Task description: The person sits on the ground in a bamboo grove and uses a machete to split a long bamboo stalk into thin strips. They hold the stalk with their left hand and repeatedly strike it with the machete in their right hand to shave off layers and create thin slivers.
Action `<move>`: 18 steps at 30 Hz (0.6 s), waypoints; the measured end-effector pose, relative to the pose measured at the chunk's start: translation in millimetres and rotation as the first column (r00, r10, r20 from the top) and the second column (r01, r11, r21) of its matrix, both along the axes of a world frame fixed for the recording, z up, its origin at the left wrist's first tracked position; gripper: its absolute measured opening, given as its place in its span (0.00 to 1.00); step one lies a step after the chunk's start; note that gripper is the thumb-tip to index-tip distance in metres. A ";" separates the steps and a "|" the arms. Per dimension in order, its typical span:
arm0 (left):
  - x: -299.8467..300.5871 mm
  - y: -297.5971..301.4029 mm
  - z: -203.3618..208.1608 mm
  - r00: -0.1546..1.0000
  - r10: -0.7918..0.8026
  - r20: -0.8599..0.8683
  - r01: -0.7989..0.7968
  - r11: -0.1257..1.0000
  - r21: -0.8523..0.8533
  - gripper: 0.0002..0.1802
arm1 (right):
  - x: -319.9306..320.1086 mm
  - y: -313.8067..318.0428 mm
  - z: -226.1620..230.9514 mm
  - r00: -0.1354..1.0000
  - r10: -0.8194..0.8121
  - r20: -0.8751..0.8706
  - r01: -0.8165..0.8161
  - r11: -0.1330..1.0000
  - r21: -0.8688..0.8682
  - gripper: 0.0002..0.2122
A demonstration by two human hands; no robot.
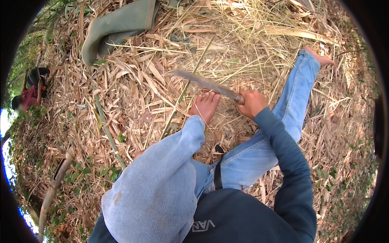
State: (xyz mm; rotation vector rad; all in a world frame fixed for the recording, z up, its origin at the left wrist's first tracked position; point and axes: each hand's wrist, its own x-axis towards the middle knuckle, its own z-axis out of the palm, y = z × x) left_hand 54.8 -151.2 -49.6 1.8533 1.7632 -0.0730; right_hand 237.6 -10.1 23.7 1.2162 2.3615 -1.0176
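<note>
My right hand (252, 103) is closed round the handle of a machete (208, 84). Its long blade points left, smeared by motion, and crosses over a thin green bamboo strip (176, 107) just beyond my bare left foot (205, 106). That strip slants from the upper middle down behind my raised left knee. Only a small patch of my left hand (140, 153) shows at the knee's edge, close to the strip's lower end. The fingers of that hand are hidden, so its grip on the strip cannot be made out.
Green rubber boots (117, 26) lie at the upper left. A green bamboo stick (106, 125) rests left of my knee, and a thicker branch (54, 188) farther left. Another person (31, 91) is at the far left. Dry leaves and pale shavings (267, 24) cover the ground.
</note>
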 end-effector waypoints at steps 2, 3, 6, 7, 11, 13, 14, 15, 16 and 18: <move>-1.5 3.6 9.6 0.998 -0.052 -0.034 0.051 0.998 -0.031 0.24 | -4.8 7.2 3.1 0.996 0.066 0.055 -0.065 0.998 -0.014 0.12; -0.8 1.7 7.6 0.997 -0.054 -0.059 0.051 0.997 -0.054 0.24 | -6.1 13.8 0.5 0.991 0.100 0.086 -0.098 0.995 -0.021 0.12; 2.2 0.5 0.9 0.993 -0.069 -0.100 0.061 0.995 -0.079 0.24 | 5.9 58.6 -43.6 0.980 -0.164 0.108 0.158 0.985 0.067 0.12; -1.2 0.2 3.5 0.993 -0.074 -0.093 0.064 0.993 -0.102 0.24 | -0.1 65.0 -46.5 0.970 -0.224 0.099 0.214 0.971 0.105 0.11; 1.3 -1.1 1.4 0.997 -0.031 -0.074 0.019 0.987 -0.158 0.25 | -1.3 69.9 -32.9 0.991 -0.048 0.125 0.046 0.999 0.016 0.11; 1.7 -1.3 -4.5 0.996 0.049 -0.072 -0.062 0.981 -0.183 0.25 | -1.3 75.0 -38.8 0.987 -0.092 0.130 0.091 0.996 0.016 0.12; 3.7 3.9 5.4 0.998 -0.009 -0.059 0.000 0.988 -0.152 0.26 | 4.9 81.4 -42.3 0.951 -0.274 0.141 0.281 0.959 -0.037 0.11; 1.4 4.4 6.1 0.999 -0.013 -0.050 0.004 0.984 -0.178 0.27 | 1.0 83.6 -40.3 0.948 -0.275 0.158 0.279 0.960 -0.005 0.11; 1.3 5.5 6.1 0.999 -0.018 -0.041 0.009 0.979 -0.204 0.27 | -1.5 86.4 -37.6 0.945 -0.277 0.175 0.277 0.961 0.028 0.11; -2.3 6.6 3.1 0.998 -0.043 -0.047 0.033 0.978 -0.207 0.27 | -3.9 83.4 -27.2 0.949 -0.258 0.182 0.270 0.962 -0.040 0.11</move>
